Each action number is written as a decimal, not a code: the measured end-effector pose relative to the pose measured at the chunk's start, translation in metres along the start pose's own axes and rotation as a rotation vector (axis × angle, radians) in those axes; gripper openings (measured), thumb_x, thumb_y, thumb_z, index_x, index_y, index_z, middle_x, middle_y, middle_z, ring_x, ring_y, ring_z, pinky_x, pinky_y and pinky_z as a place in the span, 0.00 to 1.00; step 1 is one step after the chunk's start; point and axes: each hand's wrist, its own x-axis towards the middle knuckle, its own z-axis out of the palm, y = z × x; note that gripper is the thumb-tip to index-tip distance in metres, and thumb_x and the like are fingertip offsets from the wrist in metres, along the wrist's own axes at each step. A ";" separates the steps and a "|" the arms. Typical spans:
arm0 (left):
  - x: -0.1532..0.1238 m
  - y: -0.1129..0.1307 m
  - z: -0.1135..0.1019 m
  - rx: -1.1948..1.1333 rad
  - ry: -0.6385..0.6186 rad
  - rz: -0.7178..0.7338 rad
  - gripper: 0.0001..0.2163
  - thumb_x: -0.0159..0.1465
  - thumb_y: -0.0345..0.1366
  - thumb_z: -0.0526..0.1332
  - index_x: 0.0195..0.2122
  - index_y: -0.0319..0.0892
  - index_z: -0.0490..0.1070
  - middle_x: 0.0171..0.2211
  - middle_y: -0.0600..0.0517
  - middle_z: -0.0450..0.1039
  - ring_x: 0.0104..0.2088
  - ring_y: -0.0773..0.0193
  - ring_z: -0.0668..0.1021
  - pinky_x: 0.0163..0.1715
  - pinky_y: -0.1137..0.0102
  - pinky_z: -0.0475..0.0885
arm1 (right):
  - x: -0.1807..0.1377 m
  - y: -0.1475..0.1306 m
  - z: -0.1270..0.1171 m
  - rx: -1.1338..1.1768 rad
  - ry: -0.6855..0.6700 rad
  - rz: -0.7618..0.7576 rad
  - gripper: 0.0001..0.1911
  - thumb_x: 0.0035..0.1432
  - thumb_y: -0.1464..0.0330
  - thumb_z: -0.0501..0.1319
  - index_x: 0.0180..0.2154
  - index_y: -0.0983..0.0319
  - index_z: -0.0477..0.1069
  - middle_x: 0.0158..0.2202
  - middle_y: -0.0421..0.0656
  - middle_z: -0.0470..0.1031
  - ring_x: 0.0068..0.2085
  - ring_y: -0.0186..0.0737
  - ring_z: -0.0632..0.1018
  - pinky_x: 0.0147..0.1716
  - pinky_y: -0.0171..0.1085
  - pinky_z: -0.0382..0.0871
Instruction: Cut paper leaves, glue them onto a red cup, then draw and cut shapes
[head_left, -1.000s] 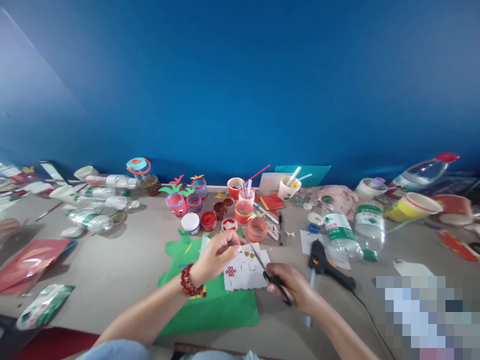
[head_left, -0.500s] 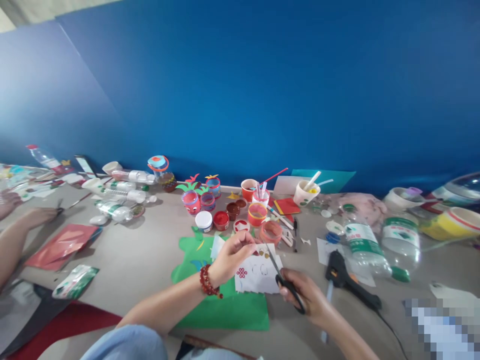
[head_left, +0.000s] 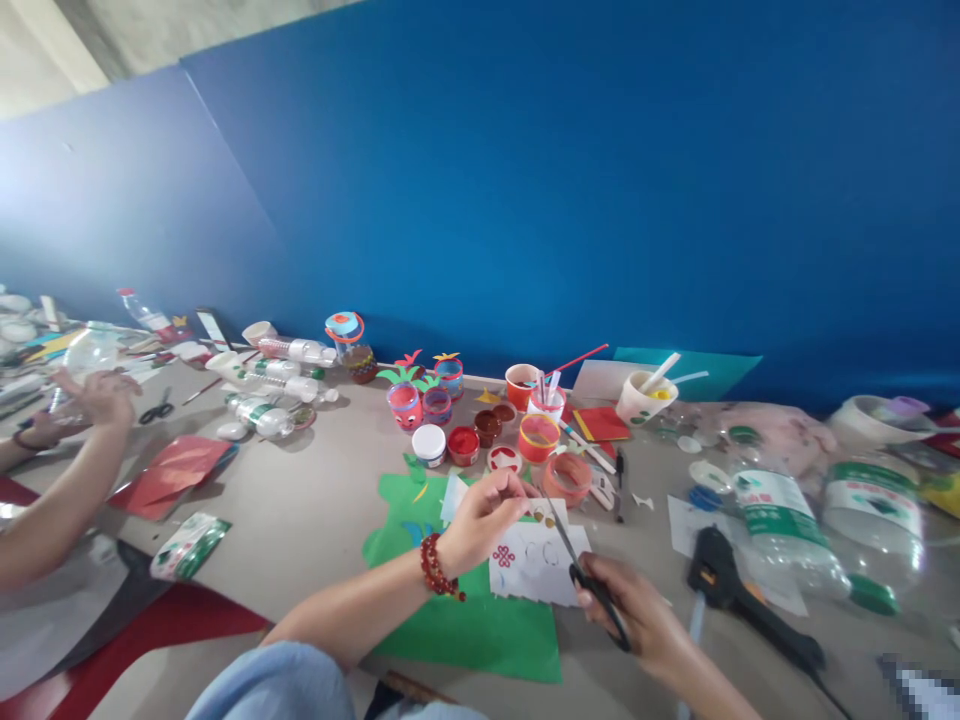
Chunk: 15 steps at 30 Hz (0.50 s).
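My left hand [head_left: 484,518] is closed in a pinch at the edge of a small white paper piece [head_left: 556,510] with brownish spots. On its wrist is a red bead bracelet. My right hand [head_left: 626,605] grips black-handled scissors [head_left: 598,592], fingers through the loops, the blades pointing up and left beside the paper piece. Below the hands lies a white sheet [head_left: 536,580] with a red knot pattern and pencilled round outlines. Under that sheet is a green paper [head_left: 480,645] with a cut, wavy edge.
Paint jars [head_left: 463,446] and decorated cups [head_left: 406,405] stand behind the hands. To the right are a black glue gun [head_left: 724,575] and clear bottles [head_left: 784,520]. At left, another person's hands [head_left: 105,395] hold a clear plastic piece [head_left: 94,345]; red paper [head_left: 171,475] lies nearby.
The view has shifted, so things on the table sit farther right. My hands keep nearly the same pose. The other person's hands have risen, and scissors now lie on the table beside them.
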 end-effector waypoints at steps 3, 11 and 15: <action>0.000 0.000 0.001 0.003 0.010 -0.014 0.09 0.61 0.39 0.60 0.27 0.41 0.64 0.34 0.48 0.74 0.34 0.64 0.72 0.34 0.69 0.65 | 0.000 0.001 0.001 0.020 0.007 0.018 0.29 0.61 0.42 0.45 0.24 0.59 0.62 0.21 0.41 0.66 0.22 0.38 0.67 0.22 0.35 0.62; 0.001 -0.001 -0.001 0.009 0.032 -0.022 0.09 0.60 0.40 0.61 0.28 0.41 0.65 0.34 0.49 0.73 0.34 0.64 0.71 0.33 0.70 0.64 | 0.001 -0.002 0.000 0.026 -0.004 0.029 0.27 0.62 0.44 0.46 0.25 0.58 0.61 0.20 0.40 0.66 0.22 0.37 0.67 0.22 0.34 0.62; 0.001 -0.003 -0.001 -0.001 0.023 -0.025 0.09 0.61 0.40 0.60 0.28 0.40 0.66 0.30 0.50 0.71 0.32 0.65 0.71 0.33 0.70 0.64 | 0.001 -0.001 0.000 0.023 0.004 0.035 0.26 0.61 0.45 0.47 0.25 0.58 0.61 0.21 0.41 0.67 0.22 0.38 0.68 0.22 0.34 0.62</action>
